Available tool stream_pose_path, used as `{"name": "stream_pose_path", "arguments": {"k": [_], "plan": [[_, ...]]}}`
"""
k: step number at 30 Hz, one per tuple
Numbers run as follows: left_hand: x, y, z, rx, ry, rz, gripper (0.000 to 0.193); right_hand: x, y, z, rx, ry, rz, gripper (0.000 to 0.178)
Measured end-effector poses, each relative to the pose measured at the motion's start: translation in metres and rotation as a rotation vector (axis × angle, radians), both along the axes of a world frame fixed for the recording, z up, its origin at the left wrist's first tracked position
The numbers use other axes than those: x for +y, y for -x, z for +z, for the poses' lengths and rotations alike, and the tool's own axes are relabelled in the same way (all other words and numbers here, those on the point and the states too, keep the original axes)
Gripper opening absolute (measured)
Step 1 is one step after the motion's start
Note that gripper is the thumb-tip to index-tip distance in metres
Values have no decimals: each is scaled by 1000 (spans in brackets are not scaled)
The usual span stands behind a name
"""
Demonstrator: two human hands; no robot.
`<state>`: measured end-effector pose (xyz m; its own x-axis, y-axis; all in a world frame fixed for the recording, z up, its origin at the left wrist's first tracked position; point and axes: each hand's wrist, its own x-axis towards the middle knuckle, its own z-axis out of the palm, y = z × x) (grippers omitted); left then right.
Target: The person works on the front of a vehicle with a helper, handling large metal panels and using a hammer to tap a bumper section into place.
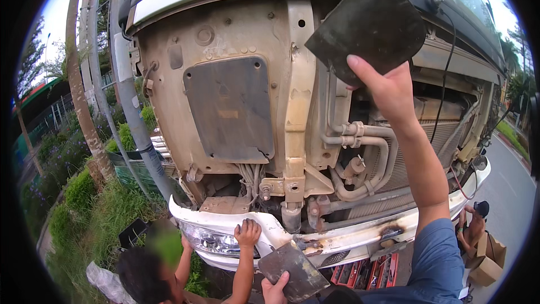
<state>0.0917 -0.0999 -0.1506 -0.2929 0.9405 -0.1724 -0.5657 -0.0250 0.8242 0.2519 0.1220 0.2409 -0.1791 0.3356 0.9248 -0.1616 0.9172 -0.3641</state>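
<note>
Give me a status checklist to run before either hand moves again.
1. Right hand has a grip on the raised dark plate: ok.
2. Left hand has a grip on the lower dark plate: ok.
3. Co-worker's hand off the white bumper: not ok, resting on it.
4. Bumper unmarked: not ok, dark stain present.
5. Plates' far faces: cannot tell, turned away.

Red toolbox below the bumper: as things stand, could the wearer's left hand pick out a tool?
Probably not: the left hand holds a dark plate, which lies between it and the red toolbox in this view; the hand would likely need freeing.
</note>
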Motion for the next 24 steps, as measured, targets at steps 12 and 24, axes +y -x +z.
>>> {"name": "stream_pose_path", "arguments": {"k": [12, 24], "plan": [[-12, 25, -5, -148, -7, 41, 26, 40, 95, 189, 11, -353, -647, 26], [-9, 39, -14, -72, 34, -58, 26, 40, 103, 197, -116, -472, -840, 21]]}}
